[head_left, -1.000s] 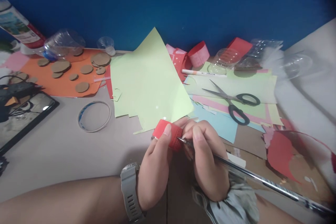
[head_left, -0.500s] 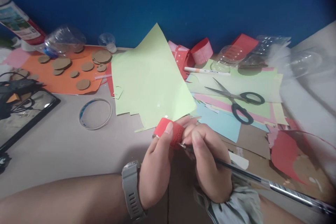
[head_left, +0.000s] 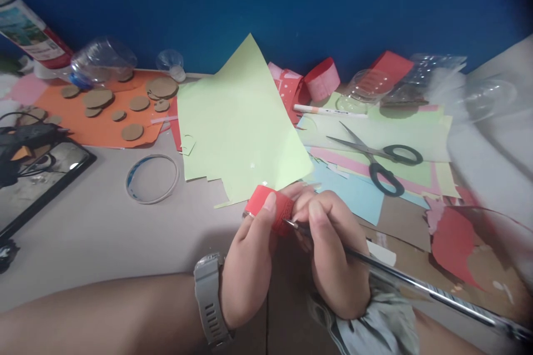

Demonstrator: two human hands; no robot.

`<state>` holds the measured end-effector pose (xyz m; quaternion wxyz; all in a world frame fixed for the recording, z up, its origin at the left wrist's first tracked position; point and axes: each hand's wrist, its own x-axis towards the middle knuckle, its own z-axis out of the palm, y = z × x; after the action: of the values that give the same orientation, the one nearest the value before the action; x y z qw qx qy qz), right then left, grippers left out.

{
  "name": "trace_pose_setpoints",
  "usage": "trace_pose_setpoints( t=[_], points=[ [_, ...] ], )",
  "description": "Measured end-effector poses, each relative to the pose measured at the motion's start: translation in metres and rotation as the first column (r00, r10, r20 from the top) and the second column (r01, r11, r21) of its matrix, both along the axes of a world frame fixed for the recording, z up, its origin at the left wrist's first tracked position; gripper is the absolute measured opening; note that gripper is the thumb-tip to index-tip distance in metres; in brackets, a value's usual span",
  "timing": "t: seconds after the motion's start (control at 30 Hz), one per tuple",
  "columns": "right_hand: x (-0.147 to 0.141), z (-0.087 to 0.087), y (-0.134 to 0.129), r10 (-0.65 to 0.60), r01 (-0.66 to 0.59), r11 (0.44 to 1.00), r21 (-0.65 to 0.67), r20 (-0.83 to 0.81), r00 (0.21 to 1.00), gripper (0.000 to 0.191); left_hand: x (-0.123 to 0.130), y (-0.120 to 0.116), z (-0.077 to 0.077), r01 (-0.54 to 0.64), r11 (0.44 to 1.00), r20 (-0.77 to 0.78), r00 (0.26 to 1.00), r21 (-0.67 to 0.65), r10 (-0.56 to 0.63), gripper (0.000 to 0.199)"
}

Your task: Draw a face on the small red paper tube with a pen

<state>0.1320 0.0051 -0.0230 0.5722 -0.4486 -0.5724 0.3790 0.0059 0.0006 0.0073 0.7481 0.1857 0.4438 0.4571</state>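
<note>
Clearly, both hands are occupied just in front of the near edge of the pale green sheet (head_left: 241, 127). The left hand (head_left: 249, 269) grips a red piece (head_left: 282, 213), thumb laid on top, its other fingers behind and mostly hidden. The right hand (head_left: 335, 258) is closed around a pen (head_left: 400, 275), pinching it close to the tip, which touches or almost touches the darkly marked part of the red piece.

The red piece looks like paper or thin card, so I judge it light and easily creased; the plain end, away from the pen, seems the best hold, since pressing the marks might smudge them. The pen looks stiff and smooth, perhaps a little slippery, and suits a low pinch on the barrel.

The marked end of the red piece faces right; its long axis, partly covered, seems to run roughly along the sheet's near edge. The pen lies aslant, tip toward the sheet, tail trailing away to the sheet's right and nearer the person.

Farther out, scissors (head_left: 372, 153) lie right of the sheet, blades toward it, with a white marker (head_left: 328, 110) beside its right edge. To the sheet's left are a tape ring (head_left: 129, 182) and orange paper (head_left: 94, 132) bearing cardboard discs (head_left: 98, 98).
</note>
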Motion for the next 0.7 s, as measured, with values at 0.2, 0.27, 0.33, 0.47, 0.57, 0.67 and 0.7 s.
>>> trace_pose_setpoints(
  t=[0.2,0.27,0.33,0.47,0.57,0.67,0.7],
  points=[
    [0.0004,0.0,-0.0002,0.051,-0.052,0.998,0.034,0.035,0.998,0.043,0.0021,0.0017,0.0073,-0.011,0.999,0.059,0.998,0.039,0.009,0.045],
    [0.0002,0.0002,-0.0002,0.037,-0.038,0.999,0.026,0.032,0.999,0.043,0.0018,0.0012,0.007,-0.003,1.0,0.042,0.999,0.023,0.002,0.044],
    [-0.0002,-0.0004,-0.0006,0.007,-0.007,1.0,0.011,0.012,1.0,0.042,0.0015,0.0006,0.0045,-0.001,1.0,0.007,1.0,0.004,0.001,0.045],
    [-0.0003,-0.0023,-0.0015,0.001,-0.001,1.0,0.0,-0.007,1.0,0.042,0.0011,0.0006,-0.0002,-0.002,1.0,-0.018,1.0,-0.007,0.002,0.048],
    [0.0004,-0.003,-0.0015,0.025,-0.025,1.0,0.018,0.003,1.0,0.041,0.001,0.0011,0.0004,0.0,1.0,-0.008,1.0,-0.001,0.0,0.045],
    [0.0006,-0.0035,-0.0017,0.019,-0.019,1.0,-0.008,-0.005,1.0,0.042,0.0013,0.0013,0.0015,-0.005,1.0,0.019,1.0,0.006,0.005,0.044],
    [0.0006,-0.0037,-0.0019,0.012,-0.012,1.0,-0.025,-0.017,1.0,0.042,0.0015,0.0014,0.0014,-0.013,1.0,0.034,0.999,0.016,0.012,0.044]
  ],
)
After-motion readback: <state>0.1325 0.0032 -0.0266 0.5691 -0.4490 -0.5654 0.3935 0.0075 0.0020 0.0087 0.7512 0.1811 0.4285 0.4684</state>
